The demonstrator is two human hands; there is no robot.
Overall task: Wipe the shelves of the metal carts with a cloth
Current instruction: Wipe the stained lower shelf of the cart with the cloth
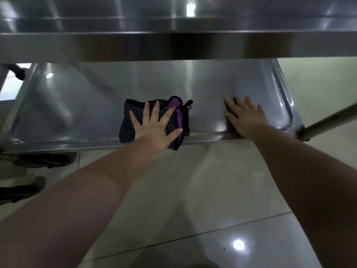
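A dark cloth with a purple stripe lies bunched at the front edge of the cart's lower metal shelf, partly hanging over the rim. My left hand presses flat on it with fingers spread and straight. My right hand rests flat on the bare shelf to the right, fingers straight, near the shelf's rounded right corner. Both forearms reach in from below.
The cart's upper shelf overhangs the back of the lower one. A metal cart leg or bar slants at the right. Pale glossy floor tiles lie below. Dark footwear sits on the floor at the left.
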